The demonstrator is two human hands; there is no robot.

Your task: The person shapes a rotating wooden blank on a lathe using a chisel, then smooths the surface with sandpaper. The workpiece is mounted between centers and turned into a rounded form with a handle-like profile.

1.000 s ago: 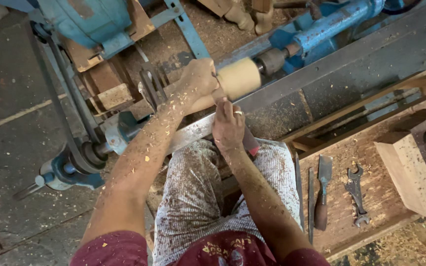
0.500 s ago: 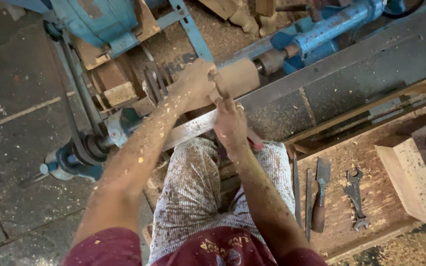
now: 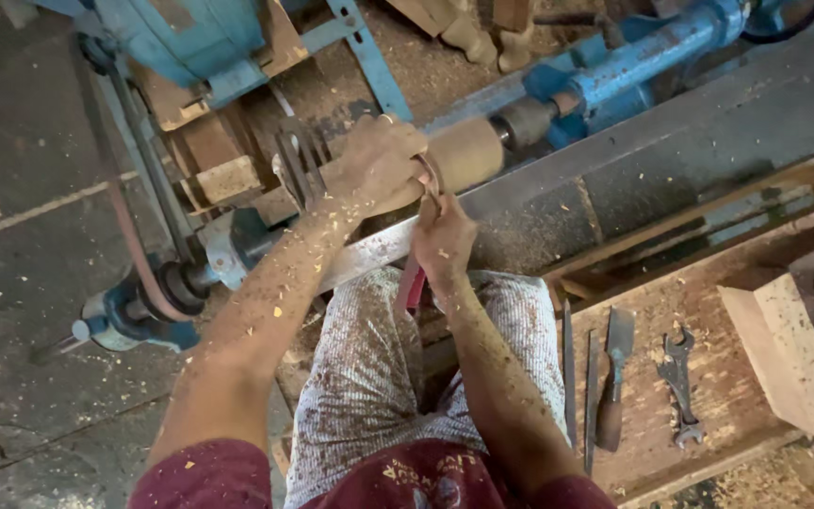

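Two hands meet at the wooden cylinder (image 3: pixel 459 154) on the far lathe: left hand (image 3: pixel 376 165) clenched over it, right hand (image 3: pixel 442 240) gripping a red-handled tool (image 3: pixel 414 281). Stiff, dusty wood; likely spinning, so hold the handle.

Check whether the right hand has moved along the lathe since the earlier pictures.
No. The right hand stays just below the wooden cylinder, beside the left hand, on the tool rest; only the camera shifted.

Left hand (image 3: pixel 379 165) on wooden cylinder (image 3: pixel 459 155); right hand (image 3: pixel 442 240) grips tool (image 3: pixel 415 278).
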